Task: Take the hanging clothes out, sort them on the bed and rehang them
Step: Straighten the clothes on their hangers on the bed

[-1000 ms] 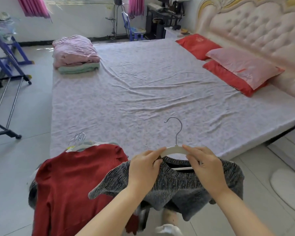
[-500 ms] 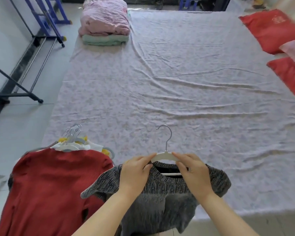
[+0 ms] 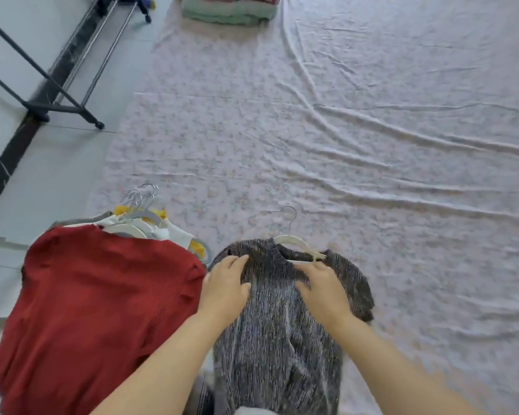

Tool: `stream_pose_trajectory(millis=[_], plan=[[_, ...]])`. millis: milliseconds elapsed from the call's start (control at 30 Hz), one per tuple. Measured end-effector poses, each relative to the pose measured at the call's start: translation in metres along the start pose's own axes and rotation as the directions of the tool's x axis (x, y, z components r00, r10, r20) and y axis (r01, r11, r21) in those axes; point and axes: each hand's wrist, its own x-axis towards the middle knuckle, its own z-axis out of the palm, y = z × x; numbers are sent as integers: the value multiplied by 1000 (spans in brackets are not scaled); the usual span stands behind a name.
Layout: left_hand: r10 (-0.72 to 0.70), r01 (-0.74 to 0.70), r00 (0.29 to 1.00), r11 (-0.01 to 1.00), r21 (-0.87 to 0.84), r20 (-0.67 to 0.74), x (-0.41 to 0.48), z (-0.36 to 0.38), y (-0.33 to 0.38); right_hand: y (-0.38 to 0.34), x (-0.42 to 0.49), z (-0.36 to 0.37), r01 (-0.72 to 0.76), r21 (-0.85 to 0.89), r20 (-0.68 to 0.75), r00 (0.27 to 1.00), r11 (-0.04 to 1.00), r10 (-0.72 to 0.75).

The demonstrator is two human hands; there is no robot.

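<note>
- Standing on the floor at far left, a dark clothes rack (image 3: 57,106) leaves a bare lane along the bed's edge.
- Red top (image 3: 96,310) covers the near-left corner, with hanger hooks (image 3: 138,199) bunched past its collar.
- Left grip (image 3: 225,287) — fingers spread flat — rests on the grey sweater (image 3: 276,339) at the near edge.
- Right grip (image 3: 322,290), also spread, lies just below the white hanger (image 3: 297,242).
- Rightward the bed sheet (image 3: 402,205) lies open — folded bedding (image 3: 228,10) far off.
</note>
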Motion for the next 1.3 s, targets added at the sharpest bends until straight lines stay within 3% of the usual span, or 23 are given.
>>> stream_pose_trajectory(millis=[233, 467, 733, 967, 1133, 1300], plan=[[-110, 109, 994, 994, -21, -28, -45, -15, -56, -25, -18, 37, 43, -44, 123, 992, 998, -37], [-176, 167, 978, 982, -82, -110, -63, -49, -137, -111, 13, 84, 171, -82, 122, 979, 982, -161], [-161, 132, 966, 979, -153, -200, -52, -88, -228, -233, 85, 164, 252, -112, 98, 965, 961, -242], [-159, 106, 955, 971, -212, -249, -59, -91, -284, -296, 149, 220, 187, -124, 69, 981, 975, -179], [-150, 75, 951, 961, -268, -271, -71, -93, -295, -308, 141, 228, 77, 50, -69, 995, 996, -74], [-21, -87, 895, 971, -221, -446, -68, -127, -278, -316, 74, 205, 151, 226, -114, 985, 962, -128]])
